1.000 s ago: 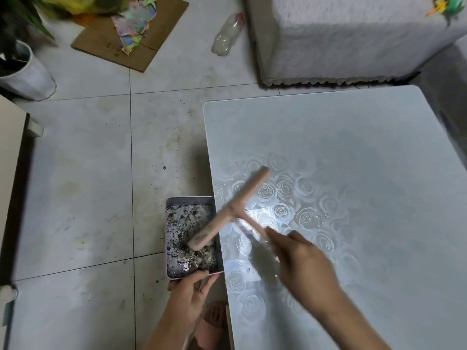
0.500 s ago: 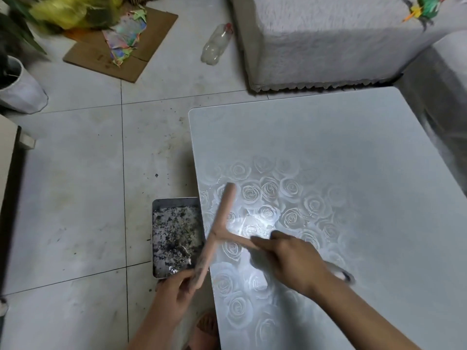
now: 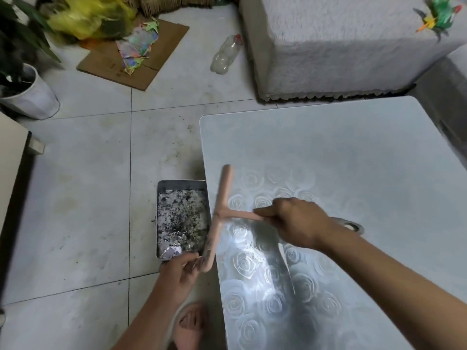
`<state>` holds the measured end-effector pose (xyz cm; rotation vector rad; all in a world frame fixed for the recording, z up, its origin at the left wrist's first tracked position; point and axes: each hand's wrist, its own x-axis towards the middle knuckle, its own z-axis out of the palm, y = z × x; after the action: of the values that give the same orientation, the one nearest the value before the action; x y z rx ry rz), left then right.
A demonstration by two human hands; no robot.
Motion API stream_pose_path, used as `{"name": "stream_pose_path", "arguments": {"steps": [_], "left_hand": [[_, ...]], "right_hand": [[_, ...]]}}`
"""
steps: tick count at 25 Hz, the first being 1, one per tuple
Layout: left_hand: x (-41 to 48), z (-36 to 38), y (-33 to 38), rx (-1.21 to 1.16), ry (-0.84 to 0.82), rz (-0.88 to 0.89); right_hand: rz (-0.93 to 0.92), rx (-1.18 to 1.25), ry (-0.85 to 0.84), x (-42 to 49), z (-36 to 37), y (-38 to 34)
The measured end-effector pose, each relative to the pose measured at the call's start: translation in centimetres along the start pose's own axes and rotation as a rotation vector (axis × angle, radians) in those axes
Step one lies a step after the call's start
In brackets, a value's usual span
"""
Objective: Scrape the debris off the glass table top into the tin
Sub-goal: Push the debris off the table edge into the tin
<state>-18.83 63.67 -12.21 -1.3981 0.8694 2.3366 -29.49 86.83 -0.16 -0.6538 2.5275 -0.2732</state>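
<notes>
At the left edge of the glass table top point(image 3: 353, 160), a pink T-shaped scraper point(image 3: 223, 198) lies with its blade running near to far along that edge. Its handle extends to the right from the middle of the blade. The right hand point(image 3: 294, 221) grips the handle, with fingers curled fully round it and the forearm crossing the rose-patterned near part of the glass. The near end of the blade projects past the table edge and carries dark specks.

Just beside the same edge, on its left side, sits the rectangular tin point(image 3: 182, 183), above the tiled floor point(image 3: 75, 198). It holds a layer of grey, white and black debris point(image 3: 182, 215). The left hand point(image 3: 178, 272) holds the tin at its near edge, fingers curled round the rim near the right corner. The near end of the blade overlaps this hand; whether the two touch cannot be determined.

Below the left forearm, a foot in a pink sandal point(image 3: 192, 322) rests on the floor. Farther off on the floor lie a clear plastic bottle point(image 3: 225, 56), a cardboard sheet point(image 3: 166, 46) bearing coloured paper scraps point(image 3: 137, 49), and a white plant pot point(image 3: 32, 99) at far left. A white fleecy block point(image 3: 341, 41) stands beyond the table.
</notes>
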Motion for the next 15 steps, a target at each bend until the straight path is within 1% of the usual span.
{"name": "stream_pose_path", "arguments": {"steps": [1,2,4,5,6,7,9,11,13,15], "left_hand": [[0.8,-0.2,-0.1,-0.013,-0.018,-0.006],[0.8,0.2,0.1,0.031,-0.039,0.004],[1.1,0.8,0.8,0.028,-0.034,-0.005],[1.4,0.6,0.7,-0.005,-0.010,-0.002],[1.3,0.8,0.7,-0.078,0.030,-0.042],[1.4,1.2,1.0,-0.137,0.036,-0.072],[1.7,1.5,1.5,-0.132,0.035,-0.079],[2.0,1.2,1.8,-0.091,-0.019,-0.050],[2.1,1.1,2.0,-0.082,-0.047,-0.057],[2.6,1.6,2.7,-0.128,0.000,-0.053]], "right_hand": [[-0.031,-0.029,0.020,1.2,-0.4,-0.2],[-0.029,-0.047,0.048,1.9,-1.4,0.4],[0.037,-0.050,0.068,2.1,-4.0,2.8],[0.076,-0.064,0.050,1.8,-4.7,3.7],[0.099,-0.078,0.028,1.3,-4.9,4.0],[0.113,-0.064,0.001,1.3,-4.8,3.2],[0.083,-0.036,-0.008,3.3,-3.7,0.6],[0.036,-0.063,0.060,5.6,-2.8,-1.6],[0.010,-0.049,0.158,5.9,-2.7,-1.5],[0.062,0.018,0.228,4.2,-3.5,0.7]]}}
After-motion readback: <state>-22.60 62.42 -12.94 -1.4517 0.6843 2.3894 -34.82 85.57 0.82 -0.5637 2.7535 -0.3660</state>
